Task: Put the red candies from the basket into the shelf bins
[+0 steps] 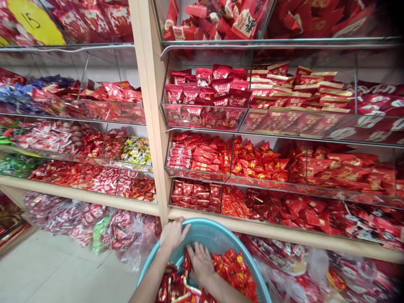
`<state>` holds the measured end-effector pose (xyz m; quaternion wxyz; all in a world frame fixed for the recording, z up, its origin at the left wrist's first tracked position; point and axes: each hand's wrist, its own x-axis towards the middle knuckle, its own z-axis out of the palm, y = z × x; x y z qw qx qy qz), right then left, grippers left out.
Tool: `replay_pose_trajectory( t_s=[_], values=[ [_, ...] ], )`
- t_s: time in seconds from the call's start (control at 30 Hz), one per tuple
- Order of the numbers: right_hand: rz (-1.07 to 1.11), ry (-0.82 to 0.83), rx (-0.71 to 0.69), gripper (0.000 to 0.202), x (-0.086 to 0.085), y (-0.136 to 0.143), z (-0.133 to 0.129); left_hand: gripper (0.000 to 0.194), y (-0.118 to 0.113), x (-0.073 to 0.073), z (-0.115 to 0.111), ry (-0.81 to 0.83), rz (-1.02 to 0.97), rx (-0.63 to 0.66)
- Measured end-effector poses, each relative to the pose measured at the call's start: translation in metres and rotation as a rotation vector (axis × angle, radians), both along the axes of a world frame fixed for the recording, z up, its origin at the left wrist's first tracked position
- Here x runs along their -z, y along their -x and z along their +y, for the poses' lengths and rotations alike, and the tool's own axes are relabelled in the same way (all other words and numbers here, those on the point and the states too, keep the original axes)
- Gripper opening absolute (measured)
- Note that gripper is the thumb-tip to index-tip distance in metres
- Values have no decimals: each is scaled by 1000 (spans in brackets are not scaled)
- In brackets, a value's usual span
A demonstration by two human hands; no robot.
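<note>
A large teal basin (221,227) stands at the bottom centre, close against the shelf edge, with red wrapped candies (235,271) on its right side and darker red, gold-edged packets (173,286) at its lower left. My left hand (173,234) rests on the basin's far left rim, its fingers apart. Inside the basin, my right hand (200,261) lies palm down with spread fingers, touching the packets between the two heaps. Whether anything is under its palm is hidden.
Shelves of clear bins with red packets (259,162) rise beyond the basin, divided by a wooden upright (151,105). Plastic bags of candy (126,231) lie beneath the shelves, left and right. Pale floor tiles (63,269) show at lower left.
</note>
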<state>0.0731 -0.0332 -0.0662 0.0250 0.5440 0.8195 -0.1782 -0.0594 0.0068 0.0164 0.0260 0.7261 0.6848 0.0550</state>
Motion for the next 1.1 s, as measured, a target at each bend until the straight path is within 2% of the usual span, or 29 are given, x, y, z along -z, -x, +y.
replay_pose_trajectory(
  t_s=[0.07,0.23,0.4,0.6,0.73,0.8,0.93,1.0,1.1],
  values=[
    [-2,-21,-16,85,2,1,-1,54,0,1,0,-6,-4,8],
    [38,-82,-141,52,3,0,-3,52,0,-1,0,14,-5,1],
    [21,-103,-172,46,4,-8,-2,52,1,0,0,6,9,6],
    [36,-146,-193,49,6,-14,-1,53,2,2,1,-14,16,25],
    [56,-34,-163,88,-4,-25,6,53,2,2,1,-11,19,24],
    [74,11,-112,96,-15,-36,13,54,2,2,1,-5,15,20],
    [108,-3,-74,83,-33,-57,19,52,2,3,2,9,5,12],
    [131,-39,-118,73,-35,-58,16,52,1,3,2,15,2,10],
    [175,-72,-254,59,-31,-46,4,52,1,5,3,-4,4,16]
  ],
)
